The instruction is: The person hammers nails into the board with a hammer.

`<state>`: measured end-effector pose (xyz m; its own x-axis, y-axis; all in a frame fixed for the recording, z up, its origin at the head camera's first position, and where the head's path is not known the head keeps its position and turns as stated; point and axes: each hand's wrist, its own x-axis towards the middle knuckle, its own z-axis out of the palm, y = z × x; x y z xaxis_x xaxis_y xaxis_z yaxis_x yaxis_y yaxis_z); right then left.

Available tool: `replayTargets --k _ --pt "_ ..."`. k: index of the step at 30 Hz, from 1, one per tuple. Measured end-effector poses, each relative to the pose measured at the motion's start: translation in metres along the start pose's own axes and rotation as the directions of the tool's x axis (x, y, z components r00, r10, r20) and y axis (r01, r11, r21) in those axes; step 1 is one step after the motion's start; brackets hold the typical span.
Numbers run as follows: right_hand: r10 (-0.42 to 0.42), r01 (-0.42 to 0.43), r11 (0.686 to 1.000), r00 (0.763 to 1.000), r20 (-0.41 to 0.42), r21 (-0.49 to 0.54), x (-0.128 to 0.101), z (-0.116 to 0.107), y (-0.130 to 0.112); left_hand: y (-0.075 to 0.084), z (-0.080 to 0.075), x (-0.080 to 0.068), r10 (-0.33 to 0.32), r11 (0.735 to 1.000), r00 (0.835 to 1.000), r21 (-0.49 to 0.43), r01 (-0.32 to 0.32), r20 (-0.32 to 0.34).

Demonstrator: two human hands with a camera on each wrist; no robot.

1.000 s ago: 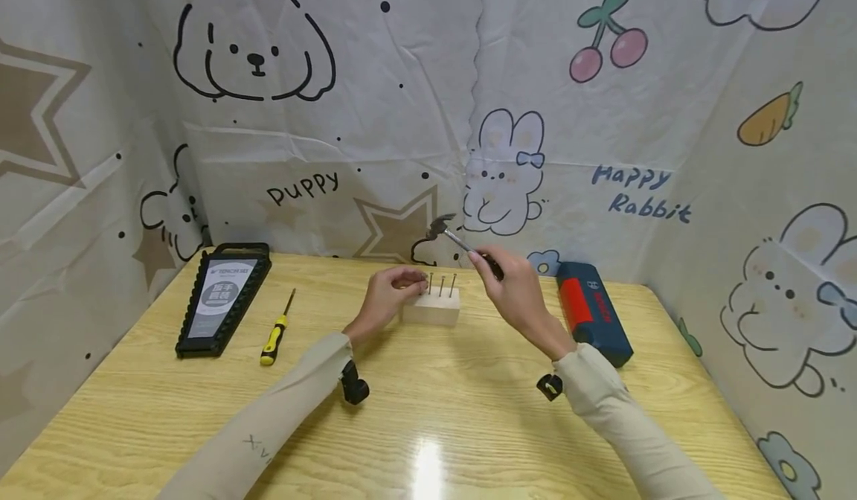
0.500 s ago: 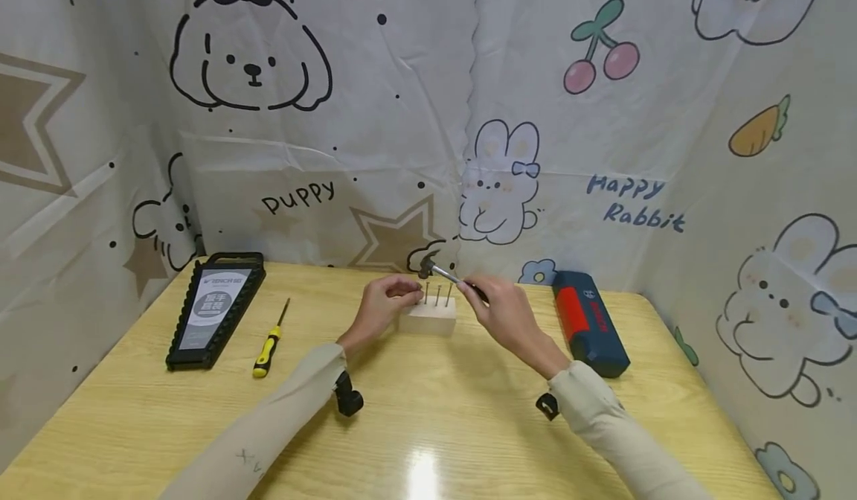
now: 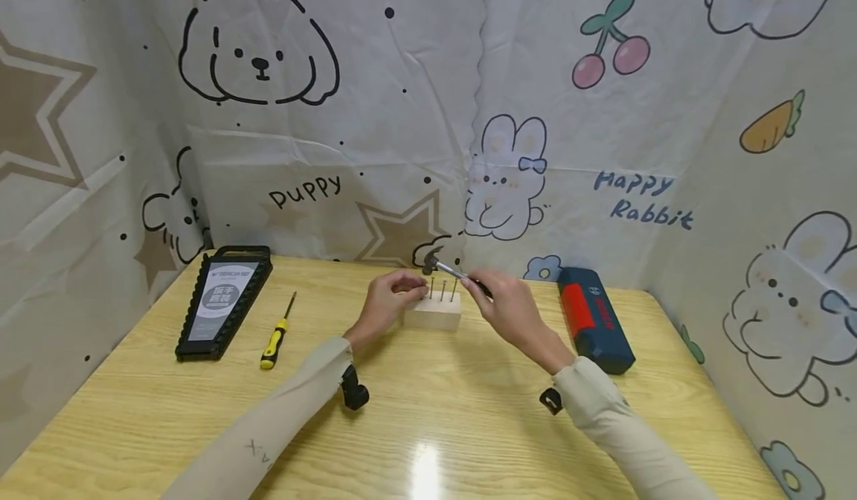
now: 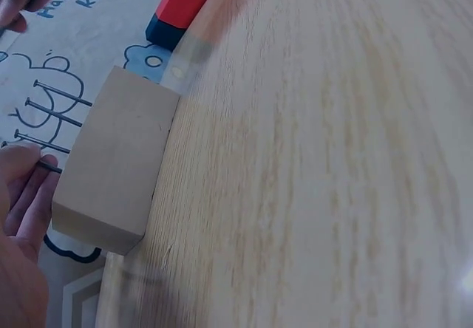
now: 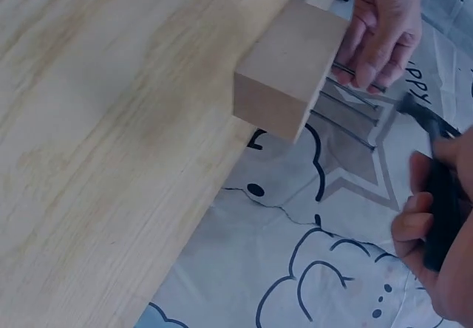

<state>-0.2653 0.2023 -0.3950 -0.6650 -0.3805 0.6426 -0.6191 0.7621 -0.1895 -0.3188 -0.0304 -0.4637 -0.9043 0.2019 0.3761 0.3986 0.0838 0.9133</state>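
A pale wooden block (image 3: 431,317) sits on the table with several nails standing upright in a row along its top. At the block's left end, my left hand (image 3: 388,303) pinches the end nail (image 4: 49,167) between thumb and fingers. My right hand (image 3: 512,306) grips a claw hammer (image 3: 450,268) by its dark handle (image 5: 442,217). The hammer's head (image 3: 431,262) hangs just above the nail tops at the left part of the row. In the right wrist view, the other nails (image 5: 344,130) stick out of the block beside the pinching fingers.
A black wrench rack (image 3: 223,303) with a printed card lies at the left, beside a yellow-and-black screwdriver (image 3: 276,338). On the right is a dark blue and red Bosch case (image 3: 596,320). A cartoon-printed cloth (image 3: 402,128) hangs behind the table (image 3: 428,411).
The right hand has brought the hammer down from well above the block to close over the nails. My left hand keeps its pinch on the end nail. The head view has shifted slightly.
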Motion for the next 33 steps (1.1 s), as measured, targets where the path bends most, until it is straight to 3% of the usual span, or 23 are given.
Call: replayTargets --k 5,12,17,21,25,30,33 --pt "0.008 -0.006 1.000 0.997 0.080 -0.019 -0.002 0.008 0.001 -0.001 -0.001 -0.002 0.017 1.000 0.999 0.019 -0.017 -0.033" --pt "0.047 -0.047 0.999 0.997 0.067 -0.001 -0.003 0.009 0.001 0.001 0.004 0.000 0.054 0.998 0.999 0.014 -0.054 0.002" --pt "0.024 -0.024 1.000 0.996 0.081 -0.002 -0.002 0.006 0.003 0.003 0.005 0.000 0.029 1.000 0.999 0.012 -0.029 -0.014" --pt "0.001 -0.001 1.000 0.998 0.059 0.003 0.002 0.000 0.003 0.003 0.003 -0.002 0.018 1.000 0.999 0.020 -0.017 -0.029" --pt "0.009 -0.009 1.000 1.000 -0.017 0.017 0.006 -0.007 0.003 0.002 0.004 -0.001 0.022 1.000 1.000 0.023 -0.022 -0.021" --pt "0.072 -0.054 0.989 0.988 -0.136 0.135 0.009 -0.011 0.000 0.001 0.004 0.000 0.018 1.000 1.000 0.020 -0.018 -0.012" --pt "0.106 -0.084 0.979 0.988 -0.113 0.185 0.006 -0.008 -0.001 0.000 0.004 -0.002 0.012 1.000 1.000 0.021 -0.012 -0.015"
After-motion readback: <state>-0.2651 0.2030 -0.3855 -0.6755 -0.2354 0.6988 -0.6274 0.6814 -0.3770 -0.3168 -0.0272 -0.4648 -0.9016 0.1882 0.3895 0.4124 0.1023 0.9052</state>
